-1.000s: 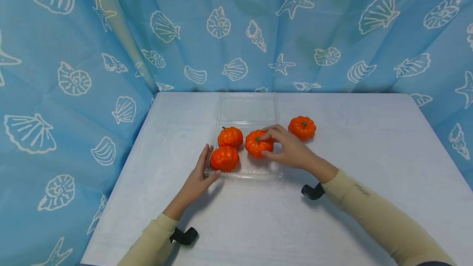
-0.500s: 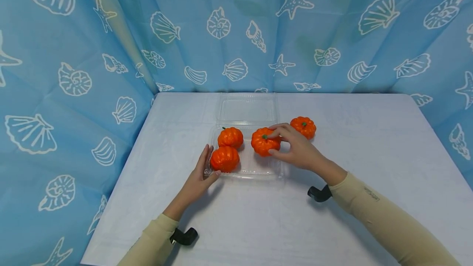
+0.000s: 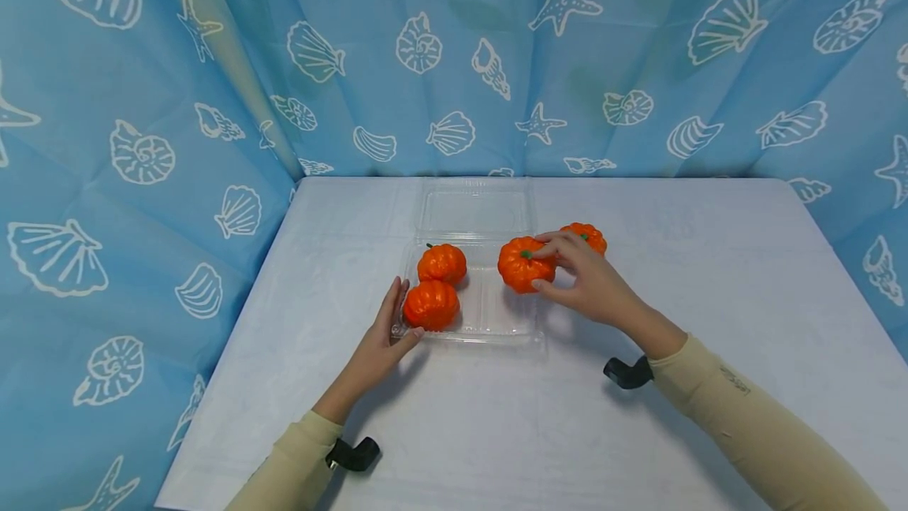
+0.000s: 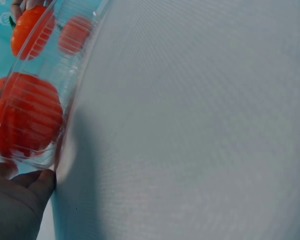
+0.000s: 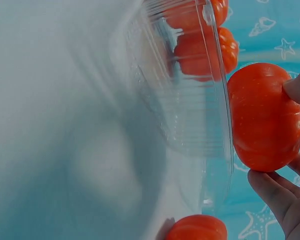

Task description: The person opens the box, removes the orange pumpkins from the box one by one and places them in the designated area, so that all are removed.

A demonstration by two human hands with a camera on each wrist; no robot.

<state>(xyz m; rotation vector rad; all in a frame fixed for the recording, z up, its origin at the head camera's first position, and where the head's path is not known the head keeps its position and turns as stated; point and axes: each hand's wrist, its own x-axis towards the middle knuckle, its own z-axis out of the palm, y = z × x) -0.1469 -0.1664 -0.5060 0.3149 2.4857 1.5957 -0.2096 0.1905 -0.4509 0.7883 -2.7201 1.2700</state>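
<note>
In the head view, my right hand [image 3: 586, 274] grips a small orange pumpkin [image 3: 519, 268] with a green stem, between thumb and fingers. In the right wrist view this pumpkin [image 5: 262, 117] is raised over the rim of the clear plastic container [image 5: 190, 135]. The left hand [image 3: 379, 343] holds the container [image 3: 489, 337] at its near left corner, thumb along the front and fingers along the side. Two more pumpkins sit in the container's left half, one at the back [image 3: 443, 263] and one in front [image 3: 431, 306].
Another pumpkin [image 3: 594, 238] lies on the white-covered table [image 3: 454, 432] to the right of the container, partly hidden behind my right hand. The container's clear lid [image 3: 475, 209] lies folded back toward the blue seashell curtain [image 3: 496, 61].
My right hand has lifted its pumpkin and moved it right and slightly away, from inside the container to over its right side. The left hand and the other pumpkins have stayed put.
</note>
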